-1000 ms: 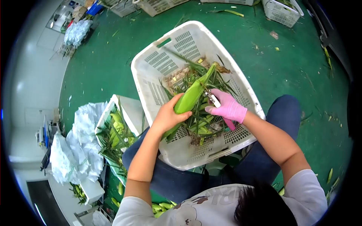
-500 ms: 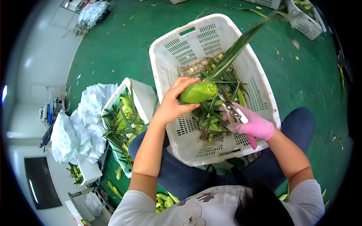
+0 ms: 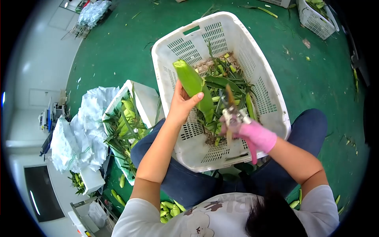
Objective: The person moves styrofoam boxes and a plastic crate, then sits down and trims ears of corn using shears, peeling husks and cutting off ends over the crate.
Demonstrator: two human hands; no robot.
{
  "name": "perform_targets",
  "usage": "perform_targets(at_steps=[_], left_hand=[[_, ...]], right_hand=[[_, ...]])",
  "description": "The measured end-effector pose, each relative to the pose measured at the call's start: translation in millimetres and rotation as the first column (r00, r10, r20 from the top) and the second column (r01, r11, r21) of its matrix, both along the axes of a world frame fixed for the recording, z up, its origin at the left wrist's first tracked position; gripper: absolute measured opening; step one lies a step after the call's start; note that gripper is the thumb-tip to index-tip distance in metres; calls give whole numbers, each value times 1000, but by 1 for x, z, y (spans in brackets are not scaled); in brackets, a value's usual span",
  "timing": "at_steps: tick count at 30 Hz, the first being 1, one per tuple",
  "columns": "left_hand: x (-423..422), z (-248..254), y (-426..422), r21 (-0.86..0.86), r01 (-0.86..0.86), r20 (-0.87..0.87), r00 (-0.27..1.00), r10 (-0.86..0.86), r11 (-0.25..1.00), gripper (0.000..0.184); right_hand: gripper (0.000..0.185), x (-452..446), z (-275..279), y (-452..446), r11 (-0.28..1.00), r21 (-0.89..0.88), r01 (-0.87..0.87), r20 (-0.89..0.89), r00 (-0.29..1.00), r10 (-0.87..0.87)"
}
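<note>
My bare left hand (image 3: 182, 103) is closed around a green corn cob in its husk (image 3: 190, 81), over the left side of a white slotted basket (image 3: 267, 65). The cob's pale cut end points up and away. My right hand (image 3: 252, 134), in a pink glove, grips a pair of pruning shears (image 3: 233, 114), whose blades point up and are blurred by motion. Cob and shears are apart. Under both hands, cut leaves and stalk pieces (image 3: 223, 81) lie in the basket, which stands between my legs.
To the left stands a white box (image 3: 147, 103) beside leafy corn (image 3: 125, 122), with pale plastic sheeting (image 3: 75, 142) further left. Husked cobs (image 3: 169, 209) lie near my body. Another basket (image 3: 314, 21) is at the top right on the green floor (image 3: 118, 47).
The long leaf is no longer on the cob. Its cut end has swung from facing the shears to pointing up and left. The shears have moved slightly left, and the basket sits slightly further left in view.
</note>
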State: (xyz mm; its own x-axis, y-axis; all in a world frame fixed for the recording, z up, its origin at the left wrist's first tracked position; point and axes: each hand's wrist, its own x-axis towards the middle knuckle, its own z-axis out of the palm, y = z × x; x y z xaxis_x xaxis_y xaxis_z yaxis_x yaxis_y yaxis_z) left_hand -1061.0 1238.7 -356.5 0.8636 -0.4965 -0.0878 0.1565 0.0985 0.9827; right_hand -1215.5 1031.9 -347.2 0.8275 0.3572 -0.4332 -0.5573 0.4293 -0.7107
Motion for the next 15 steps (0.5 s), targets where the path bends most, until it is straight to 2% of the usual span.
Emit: perform_targets(at_steps=[2, 4, 5, 6, 7, 8, 10, 11, 12, 13, 15], left_hand=[[-6, 5, -5, 133, 37, 134, 990, -55, 990, 72], [-13, 2, -8, 304, 73, 300, 939, -168, 950, 72], [-19, -5, -11, 339, 62, 368, 910, -193, 939, 71], [-23, -8, -13, 390, 113, 405, 870, -281, 914, 69], [-27, -11, -16, 267, 119, 221, 958, -181, 956, 66], [-30, -10, -18, 145, 89, 17, 996, -93, 985, 64], [-22, -5, -17, 1, -57, -116, 992, 57, 998, 62], [-15, -7, -14, -116, -163, -134, 980, 147, 980, 65], [-7, -4, -9, -155, -240, -182, 961, 211, 958, 62], [0, -5, -3, -176, -314, -184, 942, 282, 933, 55], [15, -14, 11, -240, -436, -210, 895, 393, 867, 47]], right_hand=[[60, 1, 3, 11, 988, -146, -53, 2, 999, 54], [65, 5, -7, 17, 982, -188, 6, -6, 1000, -7], [61, 9, -10, 19, 972, -216, 89, 96, 993, -70], [48, 19, -16, 20, 942, -296, 158, 220, 971, -94], [42, 21, -17, 13, 936, -310, 165, 135, 982, -129], [36, 23, -15, 9, 931, -323, 169, 54, 986, -160], [27, 22, -15, 6, 931, -115, 345, 39, 939, -343], [27, 20, -11, 4, 929, -158, 333, 73, 943, -326], [27, 19, -5, 1, 926, -200, 319, 109, 947, -303], [33, 14, -2, -4, 959, -204, 195, 44, 981, -190], [37, 2, -7, 11, 987, -60, 146, 10, 989, -145]])
